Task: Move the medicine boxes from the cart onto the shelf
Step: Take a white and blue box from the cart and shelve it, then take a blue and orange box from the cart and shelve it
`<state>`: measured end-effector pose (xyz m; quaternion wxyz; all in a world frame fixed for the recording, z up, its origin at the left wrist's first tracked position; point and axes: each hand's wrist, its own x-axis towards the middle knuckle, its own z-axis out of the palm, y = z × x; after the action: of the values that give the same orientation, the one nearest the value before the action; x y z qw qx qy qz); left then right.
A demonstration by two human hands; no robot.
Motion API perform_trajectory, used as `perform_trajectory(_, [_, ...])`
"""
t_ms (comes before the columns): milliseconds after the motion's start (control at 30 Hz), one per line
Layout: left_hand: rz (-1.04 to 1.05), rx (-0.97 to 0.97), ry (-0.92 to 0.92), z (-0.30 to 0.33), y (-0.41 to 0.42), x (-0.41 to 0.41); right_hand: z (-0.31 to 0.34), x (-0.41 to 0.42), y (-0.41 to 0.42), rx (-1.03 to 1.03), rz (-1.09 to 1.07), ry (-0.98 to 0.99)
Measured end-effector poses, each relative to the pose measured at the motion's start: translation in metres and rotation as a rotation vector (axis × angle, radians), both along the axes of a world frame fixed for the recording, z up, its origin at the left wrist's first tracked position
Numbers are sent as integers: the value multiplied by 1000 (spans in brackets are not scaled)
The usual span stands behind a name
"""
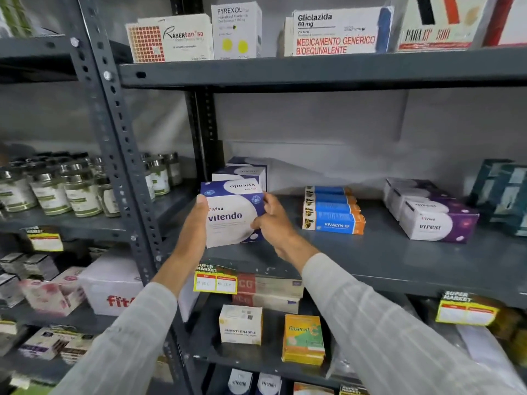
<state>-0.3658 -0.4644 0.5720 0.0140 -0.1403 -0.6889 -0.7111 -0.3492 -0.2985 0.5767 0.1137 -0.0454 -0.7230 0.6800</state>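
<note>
A white and blue box marked "vitendo" (pixel 231 220) stands at the front left of the grey middle shelf (pixel 385 260). My left hand (pixel 196 223) grips its left side with the thumb at its top corner. My right hand (pixel 275 220) holds its right side. Right behind it stand two more vitendo boxes (pixel 242 172) in a row running to the back wall. The cart is out of sight.
Blue and orange Vivalyn boxes (pixel 332 212) and purple and white Virest boxes (pixel 433 215) sit further right on the same shelf. The shelf's upright post (pixel 125 166) rises just left of my hands, with jars (pixel 51 189) beyond it. More boxes fill the shelves above and below.
</note>
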Motion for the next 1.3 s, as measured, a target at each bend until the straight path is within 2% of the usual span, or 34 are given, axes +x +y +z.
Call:
perform_trajectory(100, [147,39,2,-7,3,2,-4,14,9,72,-25,95])
perform_trajectory(200, [504,37,198,-21,20,32,-18,61,32,183,-168,261])
perform_trajectory(233, [545,51,289,-29,31,46,-29,82,45,206,-216,320])
perform_trajectory(333, [409,40,515,-63,77,88,-68,149,90,248,-325,411])
perform_trajectory(433, [189,-74,584,-108,140,136,-114,214,140,300,-434,364])
perform_trajectory(533, [-49,-242,617,-163,210,192,-165,277,194,309,-529,212])
perform_trajectory(633, [-339,-408,544,-231,270,246,-230,340,255,355,-601,-1])
perform_trajectory(800, [-692,-665,551,-337,339,312,-356,444,348,392,-622,-479])
perform_trajectory(933, [-895,-976,566,-416,378,350,-448,525,393,407,-517,-898])
perform_trajectory(1033, [-1049,-1181,446,-453,391,367,-497,563,402,446,-397,-1128])
perform_trajectory(1100, [-1098,-1283,420,-472,393,374,-526,585,403,455,-393,-1177])
perform_trajectory(1167, [-1066,-1337,495,-486,391,380,-552,603,403,450,-407,-1204])
perform_trajectory(1300, [-963,-1256,590,-494,389,383,-594,611,405,517,-453,-1234])
